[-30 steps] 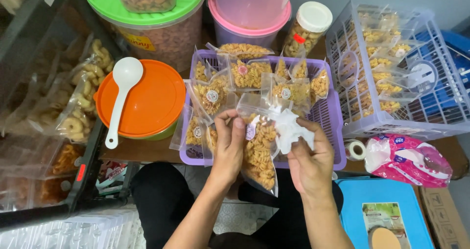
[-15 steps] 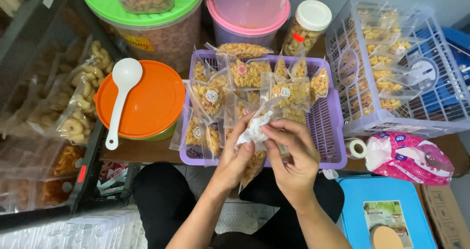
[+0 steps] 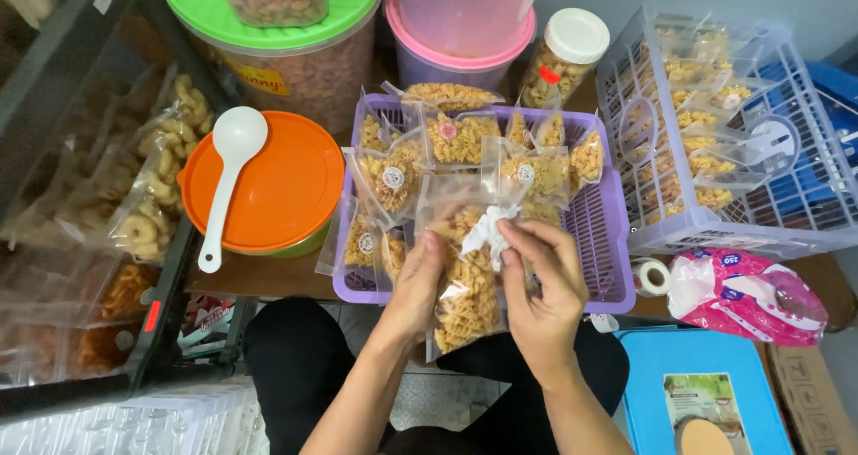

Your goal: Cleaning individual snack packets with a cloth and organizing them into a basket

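Both hands hold one clear plastic bag of yellow snack pieces [image 3: 466,301] over the front edge of a purple basket [image 3: 601,240]. My left hand [image 3: 416,287] grips the bag's left side. My right hand [image 3: 540,276] pinches the gathered, twisted top of the bag [image 3: 489,229] between thumb and fingers. Several small sealed snack bags with round stickers [image 3: 390,180] lie in the purple basket behind the hands.
An orange-lidded tub [image 3: 277,187] carries a white spoon [image 3: 227,169] at left. Green-lidded [image 3: 277,17] and pink-lidded [image 3: 460,48] tubs and a white-capped jar [image 3: 563,57] stand behind. A white crate of snack bags [image 3: 715,133] sits right, with a tape roll [image 3: 652,278], a pink packet [image 3: 746,296] and a blue box [image 3: 706,392].
The bag's open top, held spread a second ago, has been gathered and twisted into a bunch. Both hands have shifted slightly lower and closer together.
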